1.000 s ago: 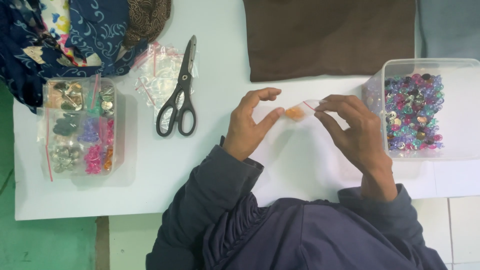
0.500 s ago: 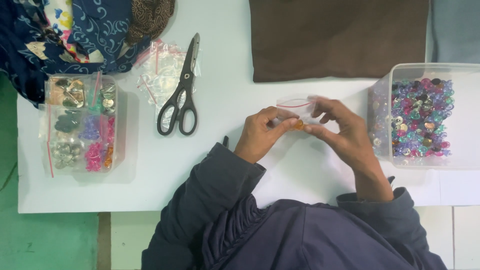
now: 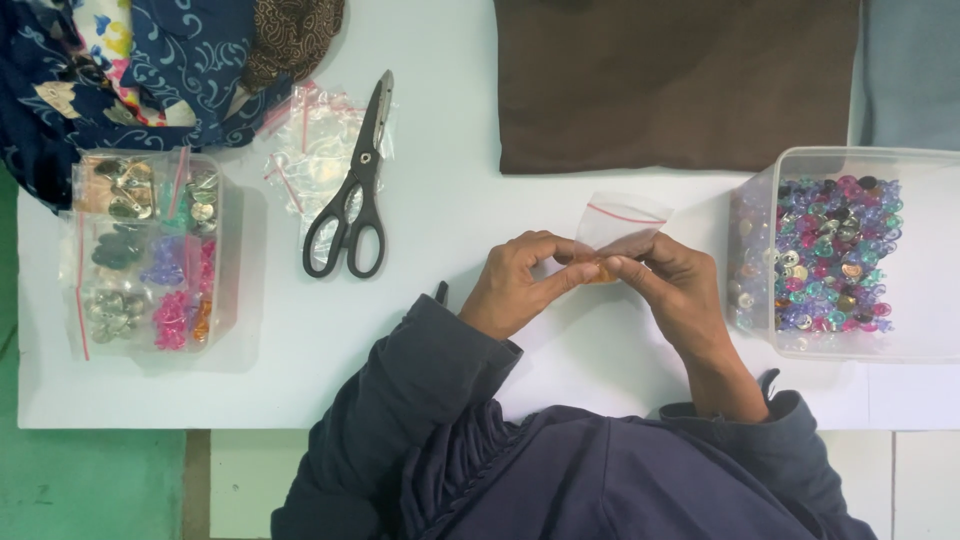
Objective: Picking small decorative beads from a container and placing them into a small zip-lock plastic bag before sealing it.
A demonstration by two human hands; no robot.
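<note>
Small clear zip bag point(image 3: 622, 228), mouth pointing away, apparently upright, pinched between left hand point(image 3: 520, 283) and right hand point(image 3: 680, 290).

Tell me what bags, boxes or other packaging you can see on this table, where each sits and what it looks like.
Small clear zip bag: held up by left hand and right hand, red seal line, orange bits inside.
Clear plastic tub: right side, rectangular, full of multicoloured beads.
Tray of small bags: left side, clear with red seals, silver, purple and pink pieces.
Empty zip bags: under black scissors.

The person wears a dark navy jacket with gathered, ruched sleeves; hands bare.
</note>
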